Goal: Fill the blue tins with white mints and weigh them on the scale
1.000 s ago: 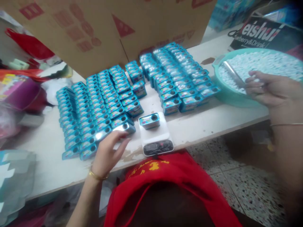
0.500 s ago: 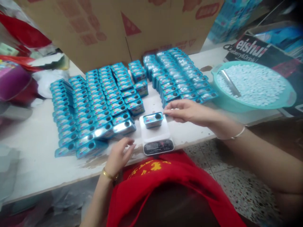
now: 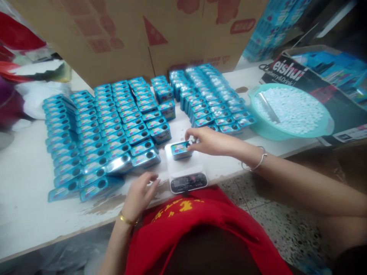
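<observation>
blue tin on scale, right hand at the opening

a small blue tin is standing upright on the white platform of a compact digital scale, near the front edge of the table. the tin is presenting a printed label on its top face, with a dark round opening at the right end, partly covered by fingers.

the right hand is reaching in from the right. its thumb and fingers are forming a narrow pinch directly at the opening and are gripping small white bits, whose number cannot be told. whether the fingertips are touching the tin cannot be told.

the left hand is resting at the front edge, just left of the scale. its fingers are curling loosely, the thumb is standing apart from them, and the hand is holding nothing visible. a gold bangle is encircling the left wrist; a silver-coloured bracelet is encircling the right.

behind and left of the scale, matching tins are standing in close rows. behind and to the right, a second block of tins is showing white pieces on many tops. farther right, a pale green basin is holding white pellets, with a metal scoop lying on them. a large cardboard box is standing behind the rows.
</observation>
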The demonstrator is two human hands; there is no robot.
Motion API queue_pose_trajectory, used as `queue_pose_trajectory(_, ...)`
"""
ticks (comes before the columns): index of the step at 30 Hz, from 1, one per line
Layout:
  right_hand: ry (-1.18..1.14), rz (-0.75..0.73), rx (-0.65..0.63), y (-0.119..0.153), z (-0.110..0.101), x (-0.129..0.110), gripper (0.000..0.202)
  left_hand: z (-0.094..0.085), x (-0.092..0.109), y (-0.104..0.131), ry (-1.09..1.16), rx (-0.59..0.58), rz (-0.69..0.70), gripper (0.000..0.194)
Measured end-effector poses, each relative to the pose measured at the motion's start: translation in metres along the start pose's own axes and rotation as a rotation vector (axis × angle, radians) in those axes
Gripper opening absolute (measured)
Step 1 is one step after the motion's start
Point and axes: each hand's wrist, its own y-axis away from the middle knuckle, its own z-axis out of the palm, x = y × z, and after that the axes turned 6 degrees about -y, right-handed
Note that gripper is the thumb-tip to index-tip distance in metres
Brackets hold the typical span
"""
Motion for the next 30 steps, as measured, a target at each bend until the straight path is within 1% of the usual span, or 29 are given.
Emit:
queue_pose_trajectory(3, 0.064, 0.02, -0.009, 0.001, -0.001, -0.006, 0.026, 0.003, -0.004, 0.0, 0.008, 0.003, 0.008, 0.02)
queue_pose_trajectory(6, 0.096, 0.01, -0.003, 0.0, -0.001, -0.01, 0.024, 0.006, -0.006, 0.0, 0.002, -0.006, 0.001, 0.021)
queue_pose_trajectory(8, 0.086, 0.004, 0.021, -0.002, -0.001, -0.012, 0.02, 0.007, -0.006, 0.0, 0.006, -0.012, -0.004, 0.021)
queue_pose_trajectory(10, 0.024, -0.004, 0.06, -0.005, -0.002, -0.012, 0.012, 0.009, -0.006, 0.0, 0.015, -0.019, -0.007, 0.021)
queue_pose_trajectory(12, -0.128, -0.001, 0.09, -0.007, -0.005, -0.01, 0.006, 0.011, -0.004, 0.0, 0.019, -0.033, -0.009, 0.021)
queue_pose_trajectory(15, -0.54, 0.076, 0.097, 0.0, -0.011, 0.005, 0.013, 0.015, -0.002, 0.0, 0.022, -0.067, -0.017, 0.022)
queue_pose_trajectory(17, -0.801, 0.17, 0.089, 0.011, -0.011, 0.021, 0.018, 0.018, -0.001, 0.0, 0.035, -0.087, -0.022, 0.022)
queue_pose_trajectory(18, -0.888, 0.215, 0.092, 0.018, -0.009, 0.03, 0.021, 0.02, 0.0, -0.001, 0.045, -0.097, -0.022, 0.022)
queue_pose_trajectory(20, -0.966, 0.299, 0.122, 0.034, -0.001, 0.05, 0.024, 0.022, 0.0, -0.001, 0.058, -0.106, -0.022, 0.023)
queue_pose_trajectory(22, -0.951, 0.37, 0.17, 0.05, 0.015, 0.07, 0.026, 0.022, 0.0, -0.001, 0.056, -0.099, -0.033, 0.023)
queue_pose_trajectory(24, -0.854, 0.396, 0.207, 0.063, 0.034, 0.088, 0.027, 0.022, -0.001, -0.002, 0.046, -0.089, -0.047, 0.023)
queue_pose_trajectory(27, -0.567, 0.329, 0.235, 0.073, 0.063, 0.106, 0.025, 0.021, -0.003, -0.003, 0.034, -0.105, -0.053, 0.023)
queue_pose_trajectory(30, -0.305, 0.251, 0.185, 0.072, 0.082, 0.112, 0.021, 0.021, -0.004, -0.004, 0.025, -0.14, -0.06, 0.024)
